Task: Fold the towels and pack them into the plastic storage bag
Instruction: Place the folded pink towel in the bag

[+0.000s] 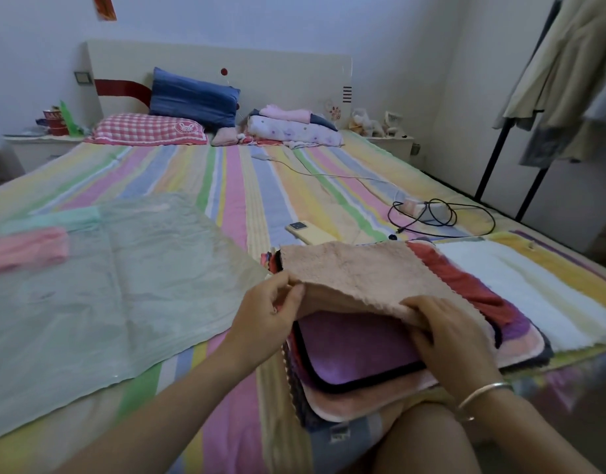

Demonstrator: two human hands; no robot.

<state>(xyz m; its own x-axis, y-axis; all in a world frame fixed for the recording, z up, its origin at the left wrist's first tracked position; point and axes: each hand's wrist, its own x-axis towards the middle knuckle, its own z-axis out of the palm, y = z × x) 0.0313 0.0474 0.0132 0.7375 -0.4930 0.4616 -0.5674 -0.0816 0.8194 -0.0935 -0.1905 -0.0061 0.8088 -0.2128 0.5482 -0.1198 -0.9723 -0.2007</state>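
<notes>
A peach towel (356,268) lies on top of a stack of towels at the bed's near edge. My left hand (267,313) pinches its near left corner, and my right hand (445,330) grips its near right edge, lifting that edge off a purple towel (356,350) with black trim. Red, pink and dark towels show beneath. A clear plastic storage bag (124,285) lies flat on the left, with a pink towel (28,248) and a mint towel (48,220) inside its far end.
A white towel (520,285) lies right of the stack. A yellow phone (308,232) and a black cable with a charger (431,213) sit behind it. Pillows and folded bedding lie at the headboard. A clothes rack (500,145) stands on the right.
</notes>
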